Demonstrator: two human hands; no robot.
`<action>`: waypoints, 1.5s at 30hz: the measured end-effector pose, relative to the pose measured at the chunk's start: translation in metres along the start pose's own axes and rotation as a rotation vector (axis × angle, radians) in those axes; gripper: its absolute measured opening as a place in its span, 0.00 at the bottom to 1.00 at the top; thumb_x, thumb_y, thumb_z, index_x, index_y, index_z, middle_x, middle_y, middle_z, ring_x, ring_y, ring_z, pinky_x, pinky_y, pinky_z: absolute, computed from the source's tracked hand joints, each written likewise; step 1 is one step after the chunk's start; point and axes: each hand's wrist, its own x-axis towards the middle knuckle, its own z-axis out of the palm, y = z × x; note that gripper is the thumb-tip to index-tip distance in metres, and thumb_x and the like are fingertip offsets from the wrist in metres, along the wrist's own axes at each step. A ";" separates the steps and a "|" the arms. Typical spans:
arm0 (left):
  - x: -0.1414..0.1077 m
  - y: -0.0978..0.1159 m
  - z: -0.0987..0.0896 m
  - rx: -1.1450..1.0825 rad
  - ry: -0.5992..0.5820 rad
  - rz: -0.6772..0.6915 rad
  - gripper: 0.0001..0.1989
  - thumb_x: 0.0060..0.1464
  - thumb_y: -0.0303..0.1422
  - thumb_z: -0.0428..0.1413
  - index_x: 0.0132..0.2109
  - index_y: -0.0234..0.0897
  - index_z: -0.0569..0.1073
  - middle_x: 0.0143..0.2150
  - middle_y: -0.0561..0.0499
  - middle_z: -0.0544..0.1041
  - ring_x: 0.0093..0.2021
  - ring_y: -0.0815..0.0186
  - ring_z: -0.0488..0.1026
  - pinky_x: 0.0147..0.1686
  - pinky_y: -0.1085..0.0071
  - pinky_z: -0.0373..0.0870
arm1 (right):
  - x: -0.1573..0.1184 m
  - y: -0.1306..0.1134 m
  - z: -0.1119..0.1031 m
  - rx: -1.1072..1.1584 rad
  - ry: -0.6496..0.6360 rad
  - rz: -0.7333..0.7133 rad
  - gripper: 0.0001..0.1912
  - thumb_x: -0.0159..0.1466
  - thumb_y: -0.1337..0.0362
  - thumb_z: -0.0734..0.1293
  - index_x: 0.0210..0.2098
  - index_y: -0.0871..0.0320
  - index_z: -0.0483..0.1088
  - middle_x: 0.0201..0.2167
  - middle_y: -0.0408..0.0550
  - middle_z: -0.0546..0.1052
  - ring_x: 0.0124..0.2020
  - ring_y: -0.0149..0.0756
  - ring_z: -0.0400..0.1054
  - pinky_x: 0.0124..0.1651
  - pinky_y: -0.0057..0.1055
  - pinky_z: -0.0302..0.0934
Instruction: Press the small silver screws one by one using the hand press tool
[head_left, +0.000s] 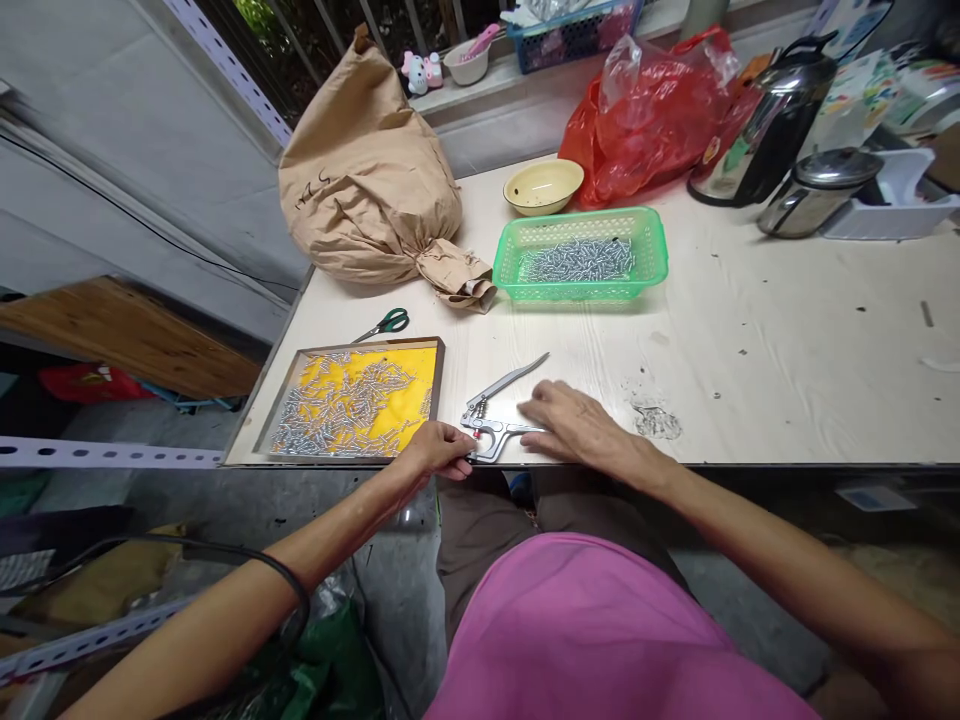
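A silver lever-handled hand press tool (pixel 491 428) lies at the table's front edge, its upper lever raised away from the lower handle. My left hand (pixel 444 450) is closed in a pinch at the tool's jaw, beside a small red part; what the fingertips hold is too small to make out. My right hand (pixel 574 422) lies over the end of the lower handle, with its fingers curled about it. Left of the tool, a shallow tray (pixel 440 375) with a yellow bottom holds many small silver metal pieces (pixel 352 395).
Behind the tool stands a green plastic basket (pixel 656 260) of small metal pieces. Green-handled scissors (pixel 391 320) lie behind the tray. Farther back are a brown paper sack (pixel 367 180), a cream bowl (pixel 544 190), a red plastic bag (pixel 652 125) and a kettle (pixel 772 120).
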 end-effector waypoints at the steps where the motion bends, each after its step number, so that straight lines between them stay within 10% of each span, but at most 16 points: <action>1: 0.001 -0.001 0.000 -0.006 -0.001 0.004 0.12 0.48 0.35 0.62 0.32 0.29 0.72 0.17 0.52 0.74 0.16 0.74 0.70 0.20 0.79 0.68 | 0.006 0.005 -0.006 -0.026 0.002 -0.010 0.27 0.60 0.49 0.67 0.53 0.59 0.66 0.52 0.58 0.66 0.50 0.46 0.60 0.47 0.37 0.56; 6: 0.003 -0.003 0.000 -0.013 0.001 -0.014 0.11 0.48 0.34 0.62 0.32 0.29 0.72 0.17 0.52 0.74 0.16 0.73 0.69 0.20 0.79 0.69 | 0.045 0.022 -0.014 -0.133 -0.171 -0.043 0.55 0.46 0.39 0.71 0.64 0.64 0.52 0.62 0.66 0.56 0.63 0.61 0.45 0.59 0.54 0.45; 21: -0.003 0.003 0.003 0.015 0.026 -0.049 0.09 0.51 0.32 0.60 0.30 0.29 0.72 0.16 0.53 0.73 0.17 0.74 0.69 0.23 0.78 0.69 | 0.031 0.005 -0.010 -0.144 -0.162 -0.043 0.43 0.55 0.50 0.70 0.63 0.62 0.51 0.52 0.59 0.69 0.53 0.53 0.60 0.57 0.56 0.44; 28: -0.007 -0.002 0.004 0.046 0.030 -0.018 0.11 0.55 0.35 0.56 0.31 0.30 0.70 0.18 0.51 0.73 0.17 0.72 0.69 0.23 0.76 0.69 | 0.025 -0.007 -0.015 -0.099 -0.133 -0.022 0.33 0.59 0.60 0.70 0.59 0.61 0.56 0.46 0.55 0.72 0.48 0.46 0.62 0.50 0.41 0.54; 35: -0.009 -0.001 0.011 0.767 0.435 0.703 0.11 0.56 0.37 0.55 0.40 0.34 0.74 0.41 0.44 0.75 0.42 0.60 0.73 0.42 0.62 0.70 | 0.021 -0.007 -0.014 -0.005 -0.104 -0.019 0.32 0.59 0.64 0.69 0.60 0.59 0.55 0.46 0.54 0.72 0.47 0.43 0.61 0.44 0.36 0.57; 39: 0.011 0.014 0.021 0.965 0.329 1.015 0.24 0.52 0.34 0.59 0.55 0.34 0.65 0.58 0.41 0.65 0.57 0.55 0.62 0.54 0.58 0.64 | 0.021 -0.005 -0.008 0.008 -0.076 -0.013 0.36 0.59 0.65 0.69 0.62 0.61 0.51 0.48 0.55 0.71 0.48 0.43 0.60 0.46 0.37 0.58; 45: 0.033 0.036 0.020 1.142 0.133 1.025 0.28 0.52 0.38 0.58 0.57 0.34 0.61 0.51 0.42 0.70 0.51 0.56 0.65 0.51 0.58 0.64 | 0.016 0.008 -0.012 -0.027 -0.084 0.021 0.41 0.55 0.57 0.72 0.62 0.64 0.52 0.50 0.58 0.69 0.48 0.46 0.60 0.47 0.38 0.59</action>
